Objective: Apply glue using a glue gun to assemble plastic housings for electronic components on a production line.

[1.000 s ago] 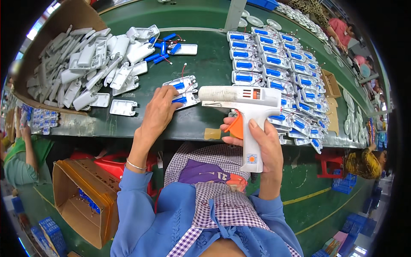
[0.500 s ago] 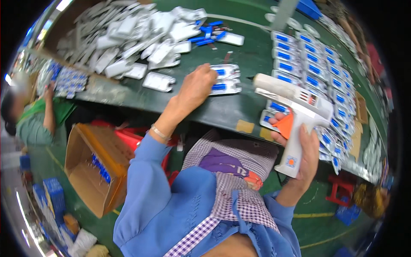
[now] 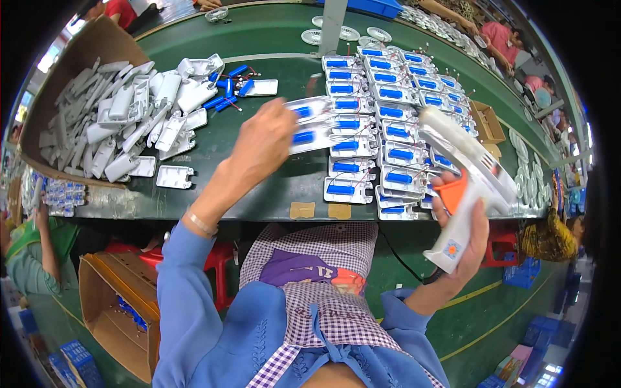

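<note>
My left hand [image 3: 264, 137] is closed on the near ends of two white plastic casings [image 3: 317, 139], each with a blue battery cell inside. Motion smears the pair, and their far ends overlap the stacked rows of similar casings [image 3: 390, 94] in the picture; I cannot tell whether they touch. My right hand [image 3: 469, 226] grips a white hot glue gun [image 3: 467, 169] by its handle, fingers at the orange trigger. The nozzle points up and left, over the right part of the rows. A black cord hangs beneath the handle.
A cardboard box [image 3: 39, 152] at left spills white casings [image 3: 123, 103] onto the green table [image 3: 259, 194]. Loose blue cells [image 3: 226, 87] with wires lie beside them. A metal post [image 3: 332, 29] stands behind the rows. An open carton [image 3: 119, 310] sits below; other people work around.
The view has swung right. My left hand has carried the two casings rightward, closing the gap to the stacked rows. The glue gun stays in my right hand, held at a similar slant.
</note>
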Demonstrator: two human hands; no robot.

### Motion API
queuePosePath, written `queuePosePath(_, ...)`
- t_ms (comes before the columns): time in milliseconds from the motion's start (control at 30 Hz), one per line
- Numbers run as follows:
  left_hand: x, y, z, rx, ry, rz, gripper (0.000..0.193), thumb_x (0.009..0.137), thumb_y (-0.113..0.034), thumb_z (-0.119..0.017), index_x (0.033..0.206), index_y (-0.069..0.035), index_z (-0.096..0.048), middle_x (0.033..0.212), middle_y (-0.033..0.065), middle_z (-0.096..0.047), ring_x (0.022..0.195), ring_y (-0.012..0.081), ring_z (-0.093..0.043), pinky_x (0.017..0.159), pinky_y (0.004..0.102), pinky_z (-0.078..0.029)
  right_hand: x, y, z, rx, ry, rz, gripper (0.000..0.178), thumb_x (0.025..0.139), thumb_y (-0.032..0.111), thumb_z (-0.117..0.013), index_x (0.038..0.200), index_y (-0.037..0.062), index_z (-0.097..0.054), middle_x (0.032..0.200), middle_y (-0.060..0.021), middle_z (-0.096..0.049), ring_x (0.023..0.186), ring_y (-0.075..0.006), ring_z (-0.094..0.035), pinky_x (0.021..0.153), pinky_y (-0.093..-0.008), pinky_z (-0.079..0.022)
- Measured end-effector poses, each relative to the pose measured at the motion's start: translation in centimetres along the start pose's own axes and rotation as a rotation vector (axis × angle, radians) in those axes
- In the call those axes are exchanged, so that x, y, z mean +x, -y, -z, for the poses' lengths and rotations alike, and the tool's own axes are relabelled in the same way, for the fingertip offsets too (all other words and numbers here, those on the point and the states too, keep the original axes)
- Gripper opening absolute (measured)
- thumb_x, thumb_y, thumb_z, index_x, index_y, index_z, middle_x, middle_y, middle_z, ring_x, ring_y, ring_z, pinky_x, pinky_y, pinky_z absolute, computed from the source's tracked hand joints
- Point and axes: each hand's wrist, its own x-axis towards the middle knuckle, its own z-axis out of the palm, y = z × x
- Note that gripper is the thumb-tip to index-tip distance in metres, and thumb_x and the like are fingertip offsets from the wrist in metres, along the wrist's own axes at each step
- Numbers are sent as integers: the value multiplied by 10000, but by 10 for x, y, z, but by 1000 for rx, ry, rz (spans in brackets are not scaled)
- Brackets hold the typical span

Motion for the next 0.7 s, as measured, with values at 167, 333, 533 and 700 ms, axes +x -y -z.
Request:
queuePosePath(167,89,-48,-54,-152,62,-153,113,789,-74,-582,763,33,-605,835,201,-586,780,360,-601,689,438,-523,-5,17,26,-29,-80,106,567,966,272,-449,1358,-102,-282,1267,-300,-460,1150,-375,-525,886,-419,-539)
queuePosePath(333,129,-81,-100,-198,208,-153,120,694,-11,-565,742,44,-660,794,272,-632,779,405,-652,656,490,-526,-14,23,30,-74,-81,105,572,973,281,-433,1367,-98,-263,1273,-300,-455,1170,-364,-513,866,-384,-554)
queuePosePath(533,132,-80,-111,-208,242,-102,118,729,-58,-577,751,-5,-680,770,240,-644,761,396,-656,660,478,-533,-11,16,29,-89,-41,55,572,973,294,-428,1369,-90,-274,1276,-282,-464,1167,-366,-514,868,-377,-548)
queuePosePath(700,112,-76,-109,-217,-50,-173,136,660,-14,-625,793,15,-638,891,189,-618,888,350,-618,674,443,-533,-11,11,33,-15,78,-19,547,991,266,-372,1403,-68,-235,1341,-266,-420,1244,-344,-446,937,-363,-506)
